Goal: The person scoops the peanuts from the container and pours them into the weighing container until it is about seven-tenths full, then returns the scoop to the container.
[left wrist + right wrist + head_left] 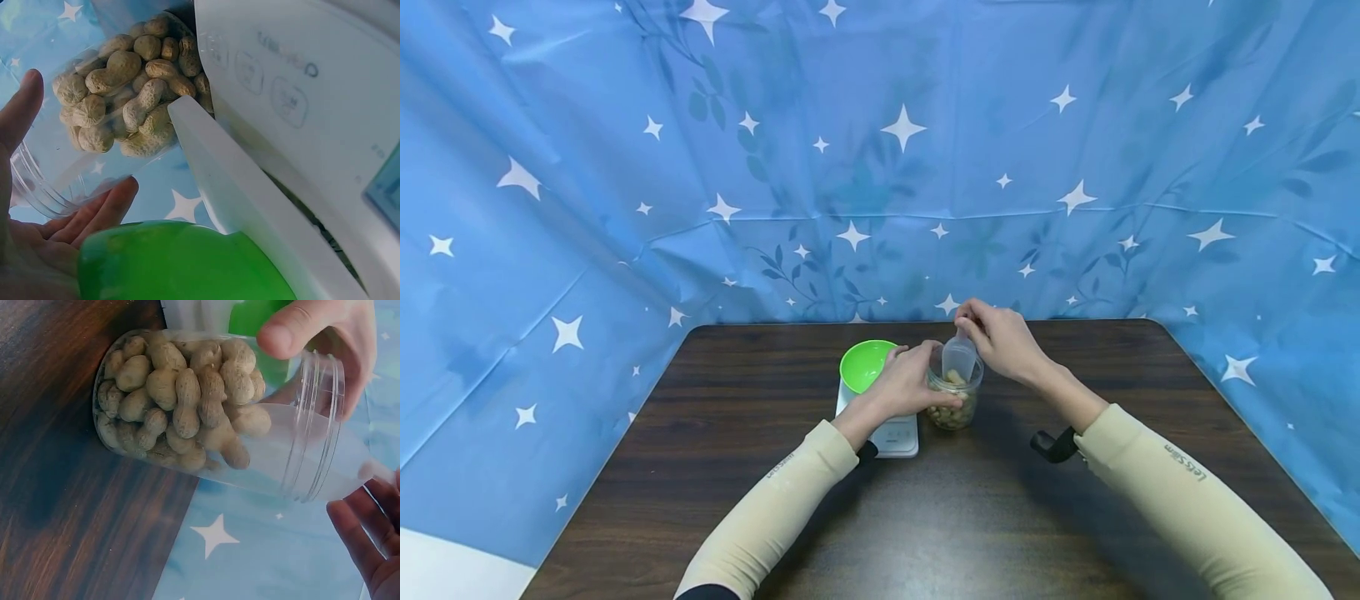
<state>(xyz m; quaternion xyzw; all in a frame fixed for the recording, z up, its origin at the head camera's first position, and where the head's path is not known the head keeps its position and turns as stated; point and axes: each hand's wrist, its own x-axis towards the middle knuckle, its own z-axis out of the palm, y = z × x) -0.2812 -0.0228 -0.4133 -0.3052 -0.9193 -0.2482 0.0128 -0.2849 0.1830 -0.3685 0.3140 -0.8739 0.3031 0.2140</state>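
A clear plastic jar (953,415) stands on the table, more than half filled with unshelled peanuts (181,394). My left hand (904,382) holds it near the threaded neck, thumb on the near side and fingers on the far side. Above the jar's mouth, my right hand (1003,340) pinches the handle of a translucent white scoop (958,357). The scoop's bowl reaches down inside the jar to the top peanuts. In the right wrist view, a peanut (250,420) lies at the scoop's lower end.
Left of the jar is a white kitchen scale (897,440) with a green bowl (867,365) on it, partly hidden behind my left hand. The dark wooden table (925,525) ends at a blue star-patterned curtain (820,183) behind the jar.
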